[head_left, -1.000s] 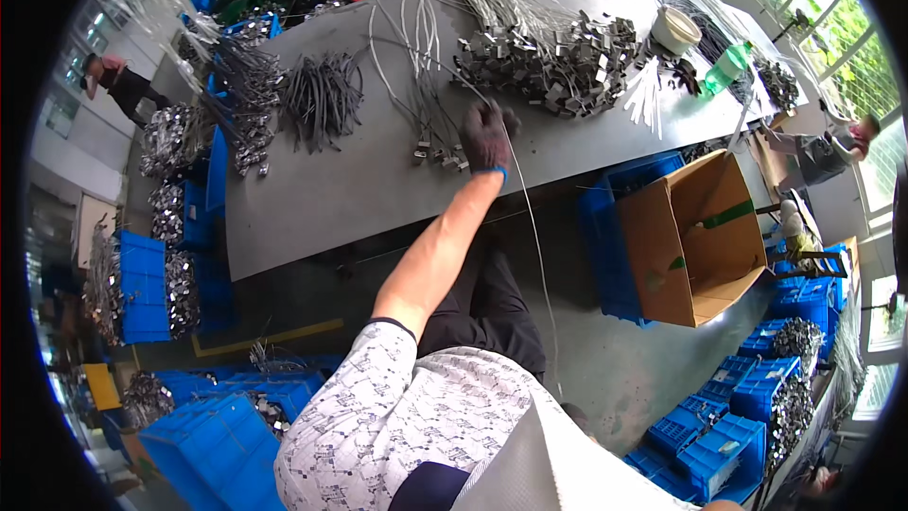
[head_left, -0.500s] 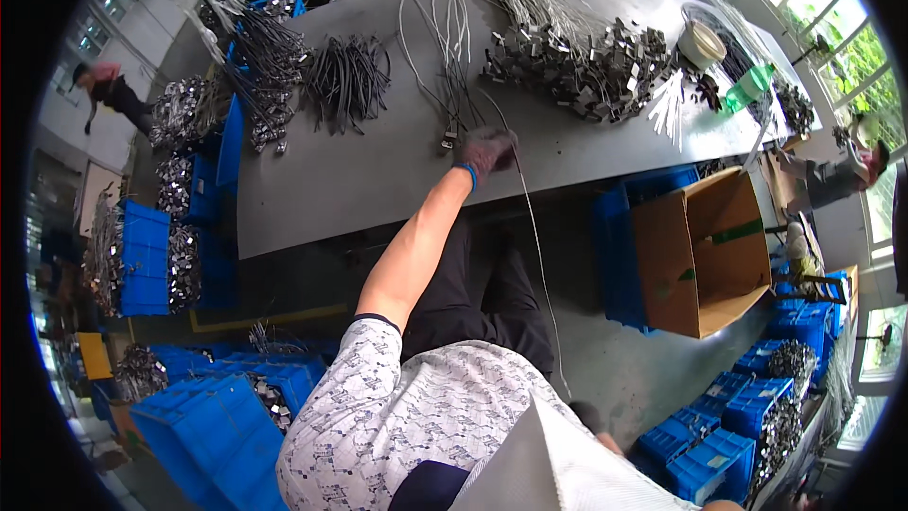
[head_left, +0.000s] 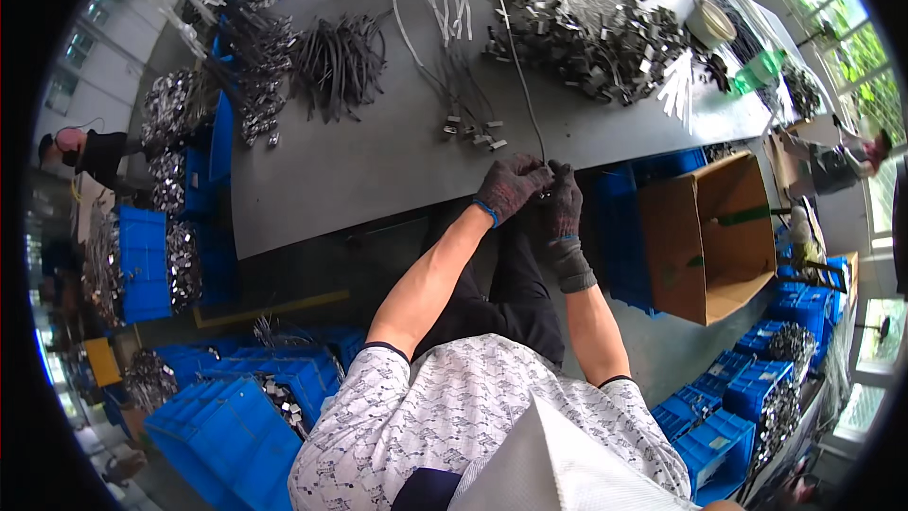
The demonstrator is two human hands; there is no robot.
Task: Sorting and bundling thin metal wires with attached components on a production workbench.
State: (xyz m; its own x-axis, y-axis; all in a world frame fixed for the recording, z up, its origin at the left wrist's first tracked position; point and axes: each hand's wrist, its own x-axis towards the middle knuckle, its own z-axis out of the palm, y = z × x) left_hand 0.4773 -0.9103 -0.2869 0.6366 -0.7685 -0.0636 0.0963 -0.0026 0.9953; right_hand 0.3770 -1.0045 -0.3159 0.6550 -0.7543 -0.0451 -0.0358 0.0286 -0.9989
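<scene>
At the table's front edge both gloved hands meet around the lower end of a thin grey cable point(head_left: 520, 71). The cable runs from my fingers up across the table toward its far side. My left hand point(head_left: 511, 187), in a dark knit glove, pinches the cable end. Pressed close beside it, my right hand point(head_left: 564, 206) has its fingers closed at the same end. A small shiny bit shows between the fingertips, too small to make out. Just beyond the hands lie several cables with small metal connectors point(head_left: 473, 132) on the grey table point(head_left: 378, 170).
A pile of cables with metal connectors point(head_left: 596, 47) covers the table's far right. Black cable strips point(head_left: 339, 66) lie to the left. White strips point(head_left: 676, 85), a green bottle point(head_left: 759, 71) and a tub point(head_left: 709, 24) sit at right. An open cardboard box point(head_left: 676, 251) stands right of me; blue crates point(head_left: 144, 260) are left.
My right hand has come up from low at the right to join my left. The left hand has drawn back toward me with the cable, which now stretches across the table.
</scene>
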